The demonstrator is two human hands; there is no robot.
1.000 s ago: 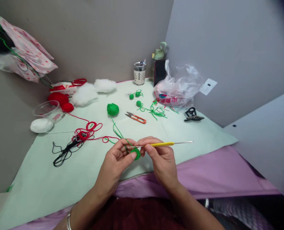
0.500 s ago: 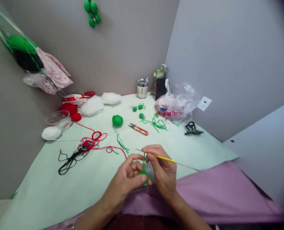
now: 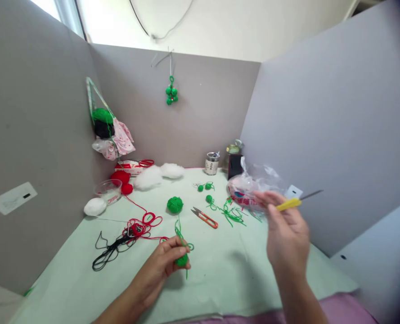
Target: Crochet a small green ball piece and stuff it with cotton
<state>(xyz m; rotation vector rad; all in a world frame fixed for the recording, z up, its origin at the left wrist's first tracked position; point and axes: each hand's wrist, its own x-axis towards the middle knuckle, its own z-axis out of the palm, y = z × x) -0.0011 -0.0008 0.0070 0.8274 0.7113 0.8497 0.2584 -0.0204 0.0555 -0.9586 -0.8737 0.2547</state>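
Note:
Between thumb and fingers, my left hand (image 3: 164, 263) holds a small green crocheted piece (image 3: 182, 260) low over the table. Loose green yarn (image 3: 178, 229) loops above it, and a short tail hangs below. My right hand (image 3: 287, 229) is raised at the right, well apart from the left, gripping a crochet hook by its yellow handle (image 3: 289, 204). The hook's metal shaft points up and right; its other end is hidden by the hand. Beyond my left hand sits a green yarn ball (image 3: 175, 204). Orange thread snips (image 3: 204, 218) lie to its right.
Tangled red yarn (image 3: 137, 228) and black cord (image 3: 110, 252) lie at left, near a white yarn ball (image 3: 95, 206) and stuffing (image 3: 149, 177). Green scraps (image 3: 232, 213) and small green balls (image 3: 208, 198) lie right of centre. A plastic bag (image 3: 250, 184) stands behind my right hand.
My right hand has moved up and right with the hook, away from the crocheted piece. The strand once stretched up to the hook now hangs in slack loops. The head view has tilted upward.

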